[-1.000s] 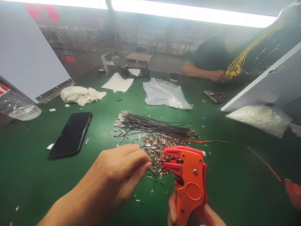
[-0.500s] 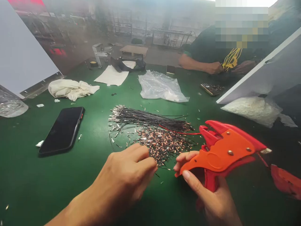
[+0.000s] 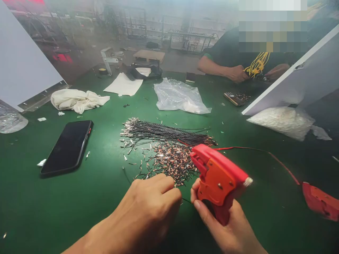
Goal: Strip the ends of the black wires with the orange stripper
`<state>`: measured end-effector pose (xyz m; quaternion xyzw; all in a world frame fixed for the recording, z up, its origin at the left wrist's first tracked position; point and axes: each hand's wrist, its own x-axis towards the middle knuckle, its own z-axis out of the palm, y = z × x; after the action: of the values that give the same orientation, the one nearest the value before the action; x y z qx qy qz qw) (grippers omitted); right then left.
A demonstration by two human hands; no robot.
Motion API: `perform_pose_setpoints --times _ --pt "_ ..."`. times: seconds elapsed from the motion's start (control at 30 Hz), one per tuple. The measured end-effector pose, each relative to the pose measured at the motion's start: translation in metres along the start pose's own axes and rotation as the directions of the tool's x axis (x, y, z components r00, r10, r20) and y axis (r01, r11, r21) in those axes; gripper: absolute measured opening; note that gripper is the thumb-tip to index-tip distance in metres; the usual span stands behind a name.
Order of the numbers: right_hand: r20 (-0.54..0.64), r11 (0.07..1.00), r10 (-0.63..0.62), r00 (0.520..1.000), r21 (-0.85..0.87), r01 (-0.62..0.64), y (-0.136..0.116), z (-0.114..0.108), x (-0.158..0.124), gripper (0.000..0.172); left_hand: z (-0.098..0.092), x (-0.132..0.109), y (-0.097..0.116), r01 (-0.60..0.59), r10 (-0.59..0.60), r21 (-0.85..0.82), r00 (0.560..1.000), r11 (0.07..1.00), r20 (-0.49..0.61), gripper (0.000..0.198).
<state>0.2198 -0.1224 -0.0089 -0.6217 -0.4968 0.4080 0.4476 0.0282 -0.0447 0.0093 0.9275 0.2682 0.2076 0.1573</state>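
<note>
My right hand (image 3: 225,225) is wrapped round the grip of a red and orange wire stripper (image 3: 215,181), whose jaws point left and away from me. Beside it, my left hand (image 3: 152,204) is closed, with a thin black wire (image 3: 186,200) poking out toward the stripper; the fingertips are hidden. Just beyond both hands lies a heap of short black and copper wire offcuts (image 3: 174,162). Behind that heap is a bundle of black wires (image 3: 164,129) with metal terminals at its left end. The stripper's nose overlaps the heap's right side in view.
A black phone (image 3: 67,148) lies to the left, near a crumpled white cloth (image 3: 78,100). A clear plastic bag (image 3: 181,97) is behind the wires. At right are a red tool (image 3: 320,201), a bag of white pieces (image 3: 284,120) and a panel (image 3: 296,74). Opposite, a person holds yellow wires (image 3: 258,65).
The stripper has swung round and moved left, so its body looks shorter and its jaws are nearer the offcuts. My left hand has shifted slightly right and down, still closed.
</note>
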Motion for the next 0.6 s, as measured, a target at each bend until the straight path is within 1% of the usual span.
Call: perform_pose_setpoints --times 0.07,0.13,0.17,0.23,0.33,0.43,0.5,0.57,0.6 --pt "0.075 0.988 -0.123 0.990 -0.083 0.129 0.001 -0.001 0.000 0.009 0.000 0.000 0.000 -0.011 0.011 0.001 0.999 1.000 -0.034 0.026" --pt "0.131 0.957 -0.254 0.958 -0.111 0.269 0.002 -0.002 0.002 0.017 0.000 0.001 -0.001 -0.038 0.037 -0.003 0.997 0.999 -0.072 0.026" --pt "0.139 0.942 -0.300 0.944 -0.113 0.316 0.003 -0.002 0.003 0.021 0.000 0.001 -0.001 -0.051 0.050 -0.002 0.995 0.999 -0.089 0.026" --pt "0.125 0.923 -0.346 0.930 -0.132 0.361 0.004 -0.004 0.005 0.028 0.003 0.000 -0.001 -0.058 0.058 0.006 0.993 0.998 -0.100 0.025" --pt "0.129 0.873 -0.413 0.901 -0.226 0.433 0.010 -0.007 0.008 0.029 0.011 -0.003 0.000 -0.036 0.036 0.001 0.995 0.999 -0.089 0.023" --pt "0.207 0.761 -0.480 0.853 -0.385 0.522 0.016 -0.009 0.011 0.033 0.018 -0.006 0.004 -0.024 0.020 -0.047 0.996 0.999 -0.088 0.016" --pt "0.253 0.685 -0.507 0.824 -0.462 0.563 0.017 -0.007 0.011 0.036 0.019 -0.006 0.007 -0.028 0.022 -0.062 0.994 0.998 -0.103 0.016" --pt "0.242 0.646 -0.522 0.818 -0.514 0.565 0.017 -0.002 0.011 0.032 0.017 -0.004 0.011 -0.010 0.006 -0.071 0.998 0.997 -0.058 0.018" --pt "0.215 0.641 -0.525 0.824 -0.536 0.549 0.016 0.000 0.010 0.029 0.015 -0.004 0.013 0.015 -0.016 -0.070 1.000 0.997 -0.012 0.020"
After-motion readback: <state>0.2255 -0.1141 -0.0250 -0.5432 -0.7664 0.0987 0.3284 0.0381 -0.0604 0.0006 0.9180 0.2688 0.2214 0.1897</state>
